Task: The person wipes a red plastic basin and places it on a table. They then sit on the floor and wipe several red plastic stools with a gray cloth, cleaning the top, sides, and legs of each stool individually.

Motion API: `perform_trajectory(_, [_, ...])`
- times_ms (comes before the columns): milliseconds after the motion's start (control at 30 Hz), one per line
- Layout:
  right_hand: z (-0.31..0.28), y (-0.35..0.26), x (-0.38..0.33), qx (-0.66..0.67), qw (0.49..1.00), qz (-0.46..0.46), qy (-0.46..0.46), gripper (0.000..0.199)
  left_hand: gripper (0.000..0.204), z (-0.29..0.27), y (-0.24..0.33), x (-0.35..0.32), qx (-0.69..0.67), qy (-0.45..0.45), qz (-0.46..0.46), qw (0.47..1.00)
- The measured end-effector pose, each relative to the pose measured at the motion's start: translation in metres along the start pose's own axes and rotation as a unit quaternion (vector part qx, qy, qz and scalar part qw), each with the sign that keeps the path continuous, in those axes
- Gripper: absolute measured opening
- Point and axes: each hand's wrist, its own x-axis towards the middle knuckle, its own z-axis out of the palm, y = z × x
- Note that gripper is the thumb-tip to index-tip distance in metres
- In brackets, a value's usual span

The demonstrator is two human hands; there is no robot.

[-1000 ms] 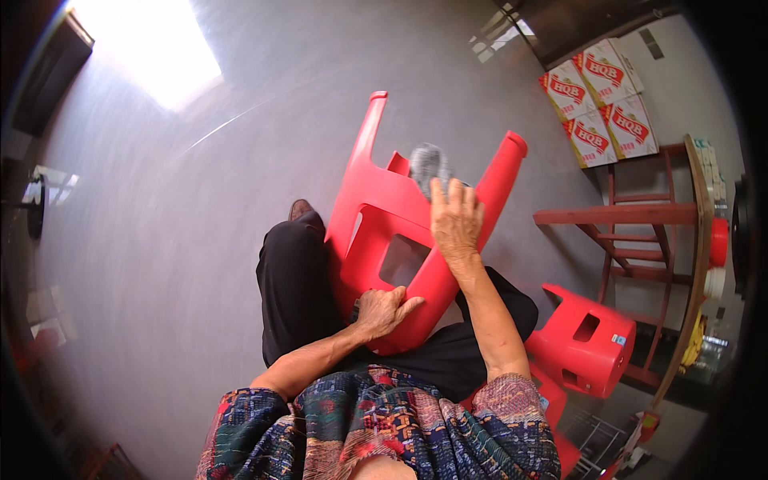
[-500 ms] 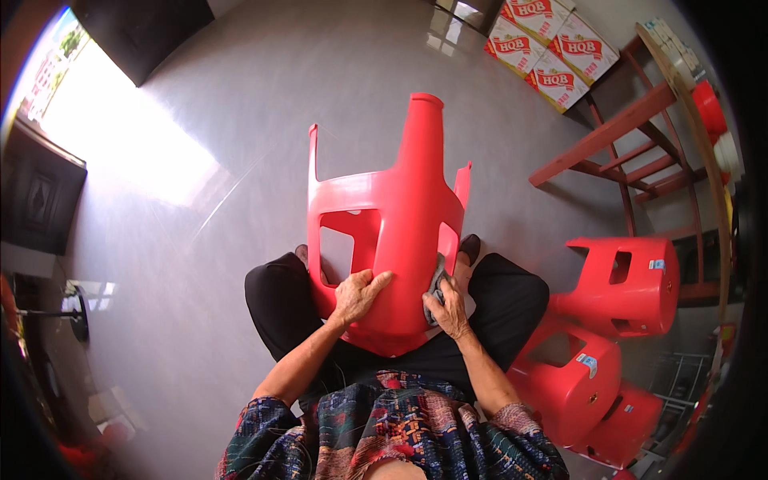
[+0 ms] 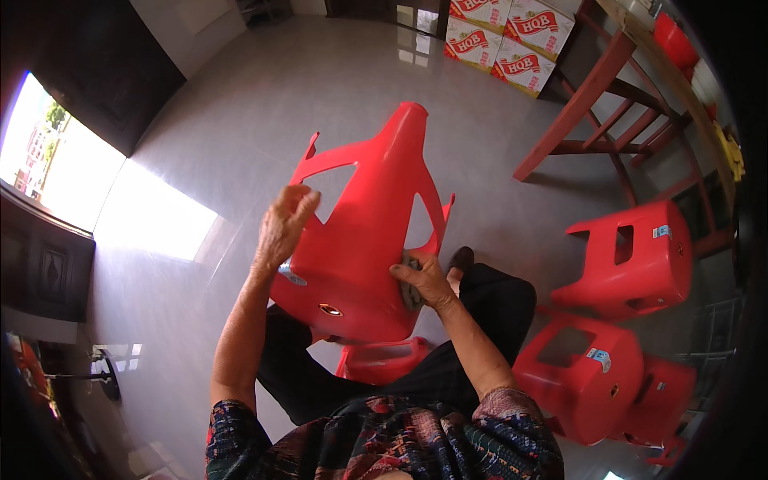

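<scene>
The person sits with a red plastic stool (image 3: 360, 240) tipped over the lap, legs pointing away. The left hand (image 3: 284, 228) grips the stool's left edge by a cut-out; the right hand (image 3: 424, 280) presses a grey cloth (image 3: 410, 282) against its right side. This looks like wiping in progress. The next move likely calls for steadying the stool while rubbing along the side.

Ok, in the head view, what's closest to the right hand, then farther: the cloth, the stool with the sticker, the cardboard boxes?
From the right hand:
1. Grey cloth, under its fingers.
2. Sticker stool, lower right.
3. Cardboard boxes, top.
</scene>
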Motion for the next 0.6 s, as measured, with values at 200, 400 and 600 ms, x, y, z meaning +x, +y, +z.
perform_trajectory(200, [-0.049,-0.033,0.024,0.133,0.979,0.006,0.154,0.034,0.058,-0.017,-0.053,0.014,-0.092,0.174,-0.06,0.979])
perform_trajectory(400, [-0.099,-0.045,0.055,0.174,0.956,-0.032,0.235,0.041,0.068,0.059,-0.09,0.008,-0.317,-0.008,-0.072,0.946])
perform_trajectory(600, [-0.151,-0.058,0.086,0.2,0.919,-0.046,0.337,0.038,0.066,0.1,-0.069,0.05,-0.327,-0.023,-0.082,0.941])
